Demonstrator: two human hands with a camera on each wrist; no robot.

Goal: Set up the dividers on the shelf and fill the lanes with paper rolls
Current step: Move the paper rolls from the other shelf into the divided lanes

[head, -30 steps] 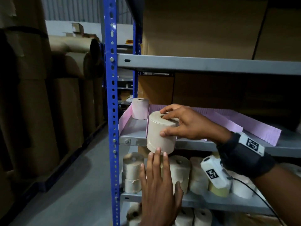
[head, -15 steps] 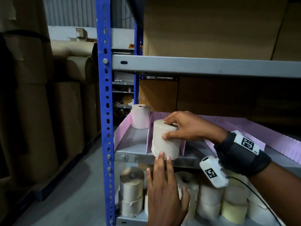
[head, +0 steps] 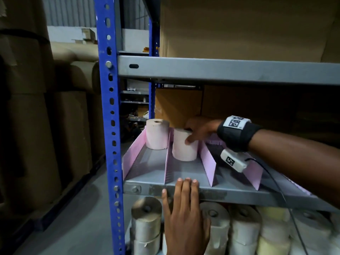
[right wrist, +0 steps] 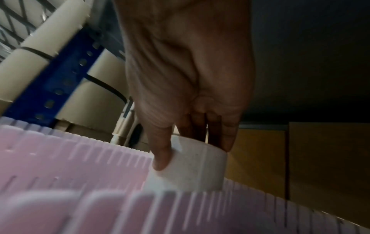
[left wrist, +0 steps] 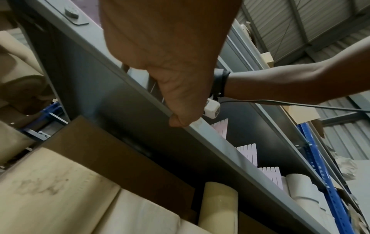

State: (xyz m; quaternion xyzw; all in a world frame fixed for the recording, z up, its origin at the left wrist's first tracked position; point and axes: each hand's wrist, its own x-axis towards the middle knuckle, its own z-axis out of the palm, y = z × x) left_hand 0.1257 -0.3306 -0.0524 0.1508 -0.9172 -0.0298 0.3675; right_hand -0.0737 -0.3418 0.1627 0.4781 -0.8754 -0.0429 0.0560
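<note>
Several pink slotted dividers (head: 207, 161) stand on the grey metal shelf (head: 211, 193) and split it into lanes. My right hand (head: 195, 131) grips a white paper roll (head: 184, 147) from above, thumb on its side, deep in the second lane; the same paper roll (right wrist: 192, 166) shows between two dividers (right wrist: 70, 166) under my right hand (right wrist: 190, 142). Another paper roll (head: 157, 134) stands upright at the back of the first lane. My left hand (head: 185, 183) lies flat against the shelf's front edge with straight fingers; the left hand (left wrist: 180, 110) touches that edge (left wrist: 210, 131).
A blue perforated upright (head: 110, 126) frames the shelf on the left. Above is another grey shelf (head: 220, 70) with cardboard boxes (head: 239, 24). Below stand several stacked paper rolls (head: 147, 221). Large brown paper reels (head: 27, 126) line the aisle on the left.
My right hand has carried the roll from the shelf's front edge back along the second lane. My left hand has come off the roll's base and now rests on the shelf edge.
</note>
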